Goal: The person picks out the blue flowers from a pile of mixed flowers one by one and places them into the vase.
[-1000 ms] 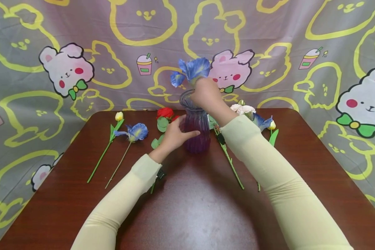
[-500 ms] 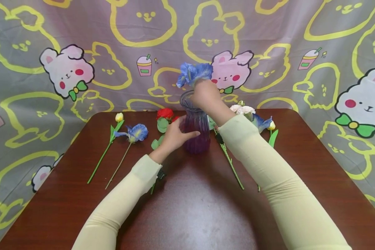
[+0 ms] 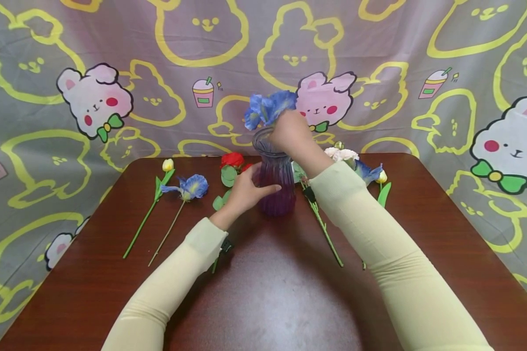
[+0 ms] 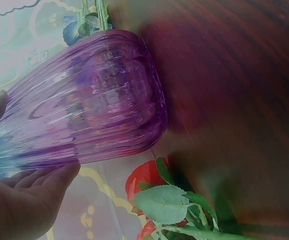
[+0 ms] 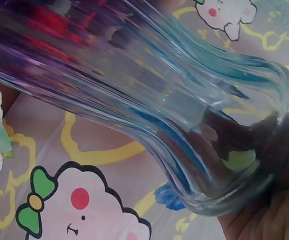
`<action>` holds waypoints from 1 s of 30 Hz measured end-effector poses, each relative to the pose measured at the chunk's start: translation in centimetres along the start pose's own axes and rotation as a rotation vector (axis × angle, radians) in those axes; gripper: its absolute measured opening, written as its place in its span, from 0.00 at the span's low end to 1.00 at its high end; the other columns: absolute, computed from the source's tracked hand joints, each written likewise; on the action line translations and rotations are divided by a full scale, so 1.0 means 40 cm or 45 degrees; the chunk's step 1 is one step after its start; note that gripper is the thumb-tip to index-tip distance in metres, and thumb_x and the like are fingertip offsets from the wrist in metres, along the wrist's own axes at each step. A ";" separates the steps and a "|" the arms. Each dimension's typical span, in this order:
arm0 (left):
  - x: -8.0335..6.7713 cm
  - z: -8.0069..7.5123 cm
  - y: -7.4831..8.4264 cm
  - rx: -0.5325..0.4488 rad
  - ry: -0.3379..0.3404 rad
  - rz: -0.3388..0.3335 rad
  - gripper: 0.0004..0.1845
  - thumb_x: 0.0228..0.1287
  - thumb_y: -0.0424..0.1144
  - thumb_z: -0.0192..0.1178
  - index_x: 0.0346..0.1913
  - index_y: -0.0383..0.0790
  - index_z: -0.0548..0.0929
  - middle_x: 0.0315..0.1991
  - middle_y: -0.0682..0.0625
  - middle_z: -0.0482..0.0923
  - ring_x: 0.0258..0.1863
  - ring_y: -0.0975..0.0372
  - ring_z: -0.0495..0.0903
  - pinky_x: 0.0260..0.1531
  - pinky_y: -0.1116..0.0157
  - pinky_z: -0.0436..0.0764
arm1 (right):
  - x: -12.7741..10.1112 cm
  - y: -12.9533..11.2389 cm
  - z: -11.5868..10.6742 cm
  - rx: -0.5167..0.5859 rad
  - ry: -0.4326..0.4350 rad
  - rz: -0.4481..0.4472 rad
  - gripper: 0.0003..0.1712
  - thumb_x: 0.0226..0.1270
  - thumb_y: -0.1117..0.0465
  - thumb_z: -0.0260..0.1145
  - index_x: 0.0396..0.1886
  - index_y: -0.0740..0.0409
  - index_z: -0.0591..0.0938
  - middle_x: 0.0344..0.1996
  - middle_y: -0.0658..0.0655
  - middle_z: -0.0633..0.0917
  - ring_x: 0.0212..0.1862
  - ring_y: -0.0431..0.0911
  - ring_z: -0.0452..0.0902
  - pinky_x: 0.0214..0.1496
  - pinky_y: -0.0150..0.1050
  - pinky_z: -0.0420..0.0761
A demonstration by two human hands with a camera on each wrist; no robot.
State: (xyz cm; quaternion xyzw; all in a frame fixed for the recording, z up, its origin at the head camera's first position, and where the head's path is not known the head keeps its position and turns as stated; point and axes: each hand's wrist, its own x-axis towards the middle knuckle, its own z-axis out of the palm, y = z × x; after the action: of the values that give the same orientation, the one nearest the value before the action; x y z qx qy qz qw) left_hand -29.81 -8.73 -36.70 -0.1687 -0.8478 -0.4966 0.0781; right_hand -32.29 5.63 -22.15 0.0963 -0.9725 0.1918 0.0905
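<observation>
A ribbed glass vase (image 3: 277,195), purple at the base and clear toward its flared mouth, stands upright at the table's far middle. My left hand (image 3: 245,192) grips its side, thumb in front and fingers behind; the left wrist view shows fingers and thumb on either side of the purple glass (image 4: 99,100). At the vase's mouth, my right hand (image 3: 292,132) holds a blue iris (image 3: 270,107) just under its bloom. The hand covers the stem, and its fingertips are hidden. The right wrist view has the clear rim (image 5: 284,150) right against the palm (image 5: 264,215).
To the left lie a yellow-white tulip (image 3: 168,165) and another blue iris (image 3: 189,187). Red roses (image 3: 232,159) with leaves lie behind the left hand. Pale pink flowers (image 3: 341,153), a blue iris (image 3: 368,171) and a tulip (image 3: 381,175) lie right. A patterned curtain (image 3: 228,63) hangs behind.
The blue iris bloom has come down a little toward the vase's mouth and turned in my right hand. My left hand and the vase have stayed in place.
</observation>
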 end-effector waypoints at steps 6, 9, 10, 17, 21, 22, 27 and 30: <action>-0.001 0.000 0.003 0.014 -0.002 -0.014 0.44 0.52 0.52 0.73 0.69 0.37 0.68 0.62 0.45 0.73 0.59 0.56 0.74 0.57 0.58 0.73 | -0.009 0.003 -0.017 0.075 0.004 0.004 0.05 0.54 0.64 0.65 0.28 0.63 0.81 0.33 0.62 0.84 0.34 0.53 0.78 0.36 0.45 0.79; 0.001 0.001 0.001 0.017 -0.002 -0.017 0.45 0.52 0.53 0.73 0.69 0.36 0.68 0.62 0.44 0.73 0.59 0.56 0.74 0.57 0.58 0.73 | -0.015 0.007 -0.027 0.113 0.002 -0.006 0.07 0.54 0.67 0.61 0.19 0.60 0.77 0.23 0.58 0.80 0.26 0.51 0.75 0.28 0.40 0.76; 0.001 0.001 0.001 0.016 -0.003 -0.016 0.45 0.52 0.53 0.73 0.68 0.35 0.68 0.62 0.44 0.73 0.59 0.56 0.74 0.57 0.58 0.73 | -0.017 0.008 -0.031 0.127 0.008 -0.012 0.08 0.54 0.68 0.60 0.18 0.59 0.75 0.22 0.57 0.79 0.24 0.50 0.74 0.27 0.39 0.75; -0.001 -0.002 0.003 0.024 0.002 -0.005 0.43 0.52 0.53 0.74 0.67 0.36 0.69 0.61 0.44 0.75 0.58 0.57 0.74 0.57 0.57 0.73 | -0.030 0.016 -0.059 0.130 0.048 -0.036 0.15 0.60 0.61 0.61 0.16 0.58 0.73 0.23 0.58 0.82 0.26 0.50 0.78 0.30 0.40 0.74; -0.002 -0.002 0.003 0.035 -0.001 -0.012 0.43 0.52 0.53 0.74 0.67 0.36 0.69 0.61 0.44 0.75 0.58 0.57 0.74 0.57 0.57 0.73 | -0.037 0.026 -0.066 0.143 0.062 -0.043 0.16 0.59 0.62 0.61 0.12 0.57 0.73 0.17 0.56 0.81 0.23 0.49 0.78 0.29 0.39 0.75; -0.002 -0.003 0.004 0.035 -0.002 -0.016 0.43 0.52 0.53 0.74 0.68 0.36 0.69 0.61 0.44 0.74 0.58 0.56 0.74 0.57 0.57 0.73 | -0.038 0.029 -0.067 0.149 0.072 -0.054 0.16 0.58 0.62 0.61 0.11 0.57 0.73 0.15 0.55 0.80 0.21 0.49 0.77 0.29 0.39 0.74; -0.003 -0.002 0.007 0.030 -0.012 -0.041 0.44 0.52 0.53 0.73 0.69 0.36 0.67 0.62 0.44 0.73 0.59 0.55 0.74 0.57 0.56 0.73 | -0.052 0.041 -0.076 0.176 0.103 -0.086 0.18 0.57 0.65 0.58 0.09 0.57 0.70 0.09 0.52 0.74 0.16 0.46 0.71 0.23 0.37 0.68; -0.002 -0.001 0.007 0.031 -0.010 -0.040 0.44 0.52 0.52 0.73 0.69 0.36 0.67 0.63 0.44 0.73 0.60 0.55 0.73 0.58 0.55 0.72 | -0.064 0.047 -0.087 0.208 0.079 -0.067 0.22 0.63 0.62 0.58 0.08 0.58 0.72 0.09 0.54 0.76 0.16 0.48 0.76 0.21 0.37 0.68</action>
State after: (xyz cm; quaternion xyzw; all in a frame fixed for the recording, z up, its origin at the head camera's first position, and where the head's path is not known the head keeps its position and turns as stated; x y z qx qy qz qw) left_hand -29.63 -8.65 -36.46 -0.1562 -0.8567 -0.4866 0.0690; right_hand -29.76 9.08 -20.19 0.1227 -0.9475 0.2709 0.1173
